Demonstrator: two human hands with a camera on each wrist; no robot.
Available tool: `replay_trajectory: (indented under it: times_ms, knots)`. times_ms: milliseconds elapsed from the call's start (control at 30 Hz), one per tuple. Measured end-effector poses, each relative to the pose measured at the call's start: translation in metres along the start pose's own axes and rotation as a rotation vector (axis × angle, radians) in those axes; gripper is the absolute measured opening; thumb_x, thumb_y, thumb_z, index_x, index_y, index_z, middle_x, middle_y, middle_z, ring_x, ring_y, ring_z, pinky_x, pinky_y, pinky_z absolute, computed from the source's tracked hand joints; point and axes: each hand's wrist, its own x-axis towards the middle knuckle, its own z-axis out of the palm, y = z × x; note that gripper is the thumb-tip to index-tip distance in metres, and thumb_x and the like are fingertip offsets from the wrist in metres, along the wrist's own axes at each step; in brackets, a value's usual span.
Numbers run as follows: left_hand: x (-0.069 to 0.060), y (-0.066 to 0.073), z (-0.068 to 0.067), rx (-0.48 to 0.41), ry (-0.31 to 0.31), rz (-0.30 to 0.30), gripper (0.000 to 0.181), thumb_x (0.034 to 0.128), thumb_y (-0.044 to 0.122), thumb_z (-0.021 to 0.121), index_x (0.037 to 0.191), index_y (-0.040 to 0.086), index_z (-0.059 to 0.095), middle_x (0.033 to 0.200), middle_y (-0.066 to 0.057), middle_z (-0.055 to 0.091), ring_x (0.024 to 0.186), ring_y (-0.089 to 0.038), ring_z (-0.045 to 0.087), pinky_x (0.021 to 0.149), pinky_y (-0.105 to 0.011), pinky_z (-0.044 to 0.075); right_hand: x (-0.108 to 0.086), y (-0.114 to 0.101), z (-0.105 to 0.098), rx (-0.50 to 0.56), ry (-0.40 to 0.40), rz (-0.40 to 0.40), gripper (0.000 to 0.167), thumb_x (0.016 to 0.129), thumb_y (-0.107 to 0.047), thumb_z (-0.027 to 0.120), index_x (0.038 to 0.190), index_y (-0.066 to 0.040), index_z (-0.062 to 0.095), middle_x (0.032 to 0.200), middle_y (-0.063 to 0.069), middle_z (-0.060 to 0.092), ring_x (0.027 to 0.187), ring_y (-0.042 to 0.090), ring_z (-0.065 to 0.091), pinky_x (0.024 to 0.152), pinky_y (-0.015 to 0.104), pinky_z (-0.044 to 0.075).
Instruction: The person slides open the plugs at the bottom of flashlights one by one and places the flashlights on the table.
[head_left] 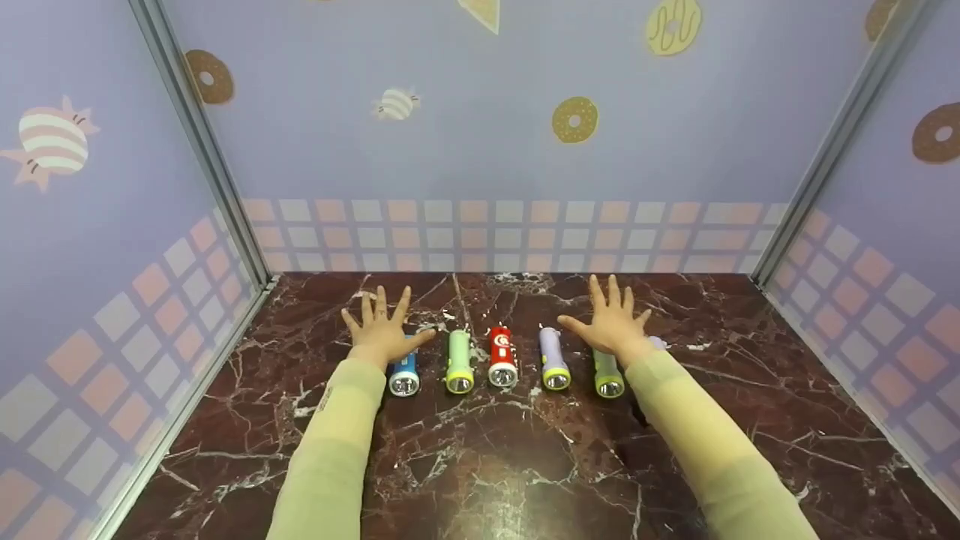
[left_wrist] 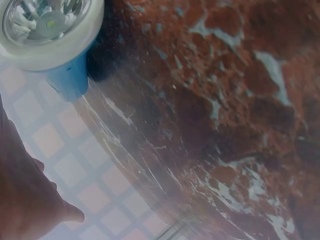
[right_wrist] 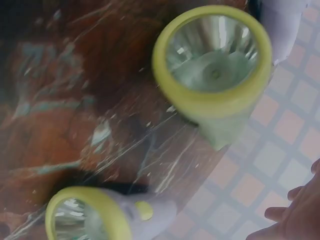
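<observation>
Several flashlights lie in a row on the marble-patterned table, lens ends facing me. My left hand (head_left: 382, 334), fingers spread straight, is over the blue flashlight (head_left: 405, 381) and partly covers it. Spread likewise, my right hand (head_left: 611, 328) is by the rightmost visible green flashlight (head_left: 607, 377). Between the hands lie a light green flashlight (head_left: 459, 356), a red flashlight (head_left: 501, 349) and a purple flashlight (head_left: 552, 349). Another purple flashlight (right_wrist: 281, 30) shows in the right wrist view, mostly hidden behind my right wrist in the head view. Neither hand holds anything.
The dark red marble tabletop (head_left: 480, 465) is bounded by a patterned back wall (head_left: 480, 165) and side walls. Metal corner posts (head_left: 202, 142) stand at the back left and back right.
</observation>
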Motion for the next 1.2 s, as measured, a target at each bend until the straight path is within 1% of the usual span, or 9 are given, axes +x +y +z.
replay_trajectory:
  times_ms: [167, 300, 367, 533, 600, 833, 1067, 1200]
  knots:
    - [-0.003, -0.001, -0.003, -0.001, 0.014, 0.003, 0.1, 0.0916, 0.082, 0.041, 0.165, 0.033, -0.006, 0.171, -0.02, -0.019, 0.156, -0.047, -0.019, 0.117, -0.079, -0.01, 0.0, -0.012, 0.001, 0.025, 0.004, -0.022, 0.112, 0.088, -0.082, 0.048, 0.166, -0.02, -0.005, 0.172, 0.018, -0.015, 0.156, 0.052, -0.01, 0.112, 0.085, -0.003]
    - [-0.005, -0.004, -0.005, 0.0, 0.016, 0.003, 0.1, 0.0918, 0.081, 0.042, 0.166, 0.032, -0.005, 0.171, -0.019, -0.018, 0.156, -0.047, -0.018, 0.117, -0.079, -0.011, 0.0, -0.022, 0.005, 0.025, 0.014, -0.038, 0.111, 0.089, -0.08, 0.05, 0.167, -0.02, -0.002, 0.173, 0.018, -0.012, 0.156, 0.052, -0.008, 0.112, 0.085, -0.002]
    - [-0.006, -0.004, -0.006, -0.006, 0.014, 0.003, 0.101, 0.0915, 0.082, 0.041, 0.165, 0.032, -0.006, 0.171, -0.019, -0.018, 0.156, -0.047, -0.018, 0.117, -0.079, -0.012, 0.0, -0.026, 0.007, 0.016, 0.019, -0.044, 0.11, 0.089, -0.08, 0.05, 0.167, -0.021, 0.0, 0.173, 0.017, -0.011, 0.157, 0.052, -0.006, 0.113, 0.085, 0.001]
    - [-0.007, -0.008, -0.008, -0.024, 0.015, 0.006, 0.102, 0.0918, 0.081, 0.042, 0.165, 0.031, -0.007, 0.171, -0.02, -0.018, 0.156, -0.048, -0.018, 0.116, -0.077, -0.015, -0.001, -0.038, 0.012, 0.014, 0.003, -0.053, 0.108, 0.09, -0.079, 0.049, 0.167, -0.022, 0.0, 0.174, 0.016, -0.01, 0.157, 0.05, -0.005, 0.115, 0.083, 0.004]
    - [-0.007, -0.009, -0.007, -0.024, 0.014, 0.007, 0.102, 0.0918, 0.081, 0.042, 0.165, 0.03, -0.008, 0.17, -0.021, -0.018, 0.156, -0.047, -0.018, 0.117, -0.077, -0.015, -0.002, -0.043, 0.014, 0.026, -0.004, -0.06, 0.107, 0.09, -0.078, 0.05, 0.167, -0.023, 0.0, 0.173, 0.016, -0.01, 0.157, 0.05, -0.006, 0.115, 0.083, 0.002]
    - [-0.008, -0.013, -0.004, -0.053, 0.014, 0.015, 0.103, 0.092, 0.081, 0.041, 0.166, 0.028, -0.007, 0.171, -0.022, -0.016, 0.157, -0.046, -0.018, 0.12, -0.074, -0.013, -0.007, -0.063, 0.022, 0.038, -0.017, -0.091, 0.11, 0.088, -0.082, 0.049, 0.167, -0.024, -0.001, 0.174, 0.016, -0.006, 0.158, 0.049, -0.003, 0.117, 0.081, 0.0]
    - [-0.011, -0.019, -0.004, -0.056, 0.011, 0.004, 0.101, 0.0938, 0.079, 0.041, 0.166, 0.027, -0.007, 0.171, -0.023, -0.012, 0.158, -0.047, -0.013, 0.122, -0.072, -0.01, -0.011, -0.08, 0.028, 0.03, -0.031, -0.121, 0.105, 0.091, -0.076, 0.052, 0.167, -0.024, -0.001, 0.174, 0.014, -0.007, 0.158, 0.049, -0.001, 0.117, 0.081, 0.003]
    - [-0.012, -0.022, -0.004, -0.064, 0.011, -0.001, 0.099, 0.0957, 0.077, 0.04, 0.166, 0.026, -0.007, 0.171, -0.024, -0.01, 0.158, -0.048, -0.01, 0.123, -0.072, -0.007, -0.012, -0.089, 0.032, 0.035, -0.034, -0.13, 0.105, 0.091, -0.077, 0.051, 0.167, -0.025, 0.0, 0.174, 0.014, -0.007, 0.159, 0.047, -0.001, 0.118, 0.079, 0.004]
